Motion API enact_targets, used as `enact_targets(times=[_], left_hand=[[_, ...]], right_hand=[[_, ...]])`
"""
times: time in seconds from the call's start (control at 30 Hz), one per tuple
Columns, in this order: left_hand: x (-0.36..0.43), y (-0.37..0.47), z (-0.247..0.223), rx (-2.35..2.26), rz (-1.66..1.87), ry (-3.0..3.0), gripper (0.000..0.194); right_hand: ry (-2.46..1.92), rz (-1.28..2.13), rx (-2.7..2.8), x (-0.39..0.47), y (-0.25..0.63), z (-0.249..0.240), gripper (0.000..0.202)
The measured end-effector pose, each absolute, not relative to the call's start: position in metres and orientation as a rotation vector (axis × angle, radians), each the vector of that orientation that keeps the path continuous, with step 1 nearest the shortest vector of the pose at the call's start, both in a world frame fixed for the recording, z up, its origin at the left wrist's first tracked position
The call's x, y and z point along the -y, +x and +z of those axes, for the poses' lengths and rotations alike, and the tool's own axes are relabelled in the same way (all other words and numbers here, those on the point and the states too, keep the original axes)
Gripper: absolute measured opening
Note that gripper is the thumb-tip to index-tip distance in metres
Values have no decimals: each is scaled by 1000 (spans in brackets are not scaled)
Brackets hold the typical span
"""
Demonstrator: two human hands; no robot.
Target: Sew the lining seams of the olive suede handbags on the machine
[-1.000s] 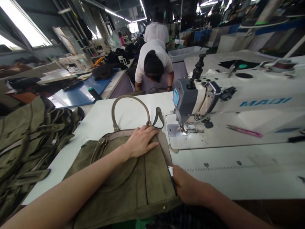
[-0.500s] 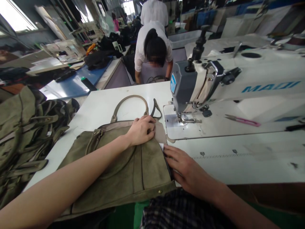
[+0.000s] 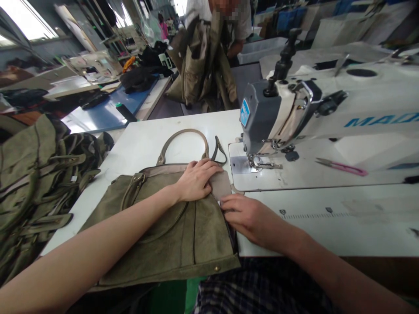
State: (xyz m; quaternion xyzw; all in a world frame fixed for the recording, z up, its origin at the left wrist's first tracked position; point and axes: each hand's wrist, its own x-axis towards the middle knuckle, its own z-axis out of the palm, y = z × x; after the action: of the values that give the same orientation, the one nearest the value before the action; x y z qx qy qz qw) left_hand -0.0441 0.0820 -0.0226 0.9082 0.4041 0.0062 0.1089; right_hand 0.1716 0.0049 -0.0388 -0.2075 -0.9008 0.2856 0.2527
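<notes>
An olive-green handbag point(image 3: 157, 231) lies on the white sewing table, its mouth toward the machine side and one handle point(image 3: 185, 133) arched out behind it. My left hand point(image 3: 198, 179) presses on the bag's upper edge with bent fingers, gripping the cloth near the pale lining point(image 3: 221, 185). At the bag's right side edge, my right hand point(image 3: 250, 218) has its fingers drawn together on the edge, by a small white label mostly hidden under the fingertips. A short zipper end point(image 3: 218, 150) sticks out past the opening.
A sewing machine point(image 3: 278, 113) stands right of the bag, with pink-handled thread snips point(image 3: 342, 166) on its bed. Similar green bags point(image 3: 29, 174) are piled at left. Across the table, a person point(image 3: 242, 26) holds more green bags point(image 3: 201, 65).
My right hand has moved up the bag's side edge, its fingers now closer together; the label is more covered. The person opposite has straightened up, lifting a bundle of green bags.
</notes>
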Motion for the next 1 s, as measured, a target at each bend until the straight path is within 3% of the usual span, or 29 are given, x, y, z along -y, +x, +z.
enact_targets(times=[0.13,0.33,0.53,0.63,0.73,0.83,0.93,1.0], left_hand=[[-81,-45,-21,-1201,10,2665,66],[-81,-45,-23,-1194,42,2682,65],[-80,-46,-24,-1179,46,2675,64],[-80,-46,-24,-1175,51,2668,63],[-79,-46,-24,-1165,68,2668,62],[-79,-46,-24,-1162,95,2653,65],[-79,-48,-25,-1178,126,2622,70],[-79,-49,-25,-1181,138,2609,72]], right_hand=[[-483,905,2534,-6,175,-35,20],[-611,703,2538,-11,165,-37,25],[-504,1046,2443,-15,172,-39,27],[-603,914,2378,-18,178,-43,26],[-883,775,2378,-16,183,-39,42],[-1212,1015,2163,-5,182,-34,53],[-1199,1374,1916,10,174,-36,51],[-1186,1363,1857,17,169,-38,48]])
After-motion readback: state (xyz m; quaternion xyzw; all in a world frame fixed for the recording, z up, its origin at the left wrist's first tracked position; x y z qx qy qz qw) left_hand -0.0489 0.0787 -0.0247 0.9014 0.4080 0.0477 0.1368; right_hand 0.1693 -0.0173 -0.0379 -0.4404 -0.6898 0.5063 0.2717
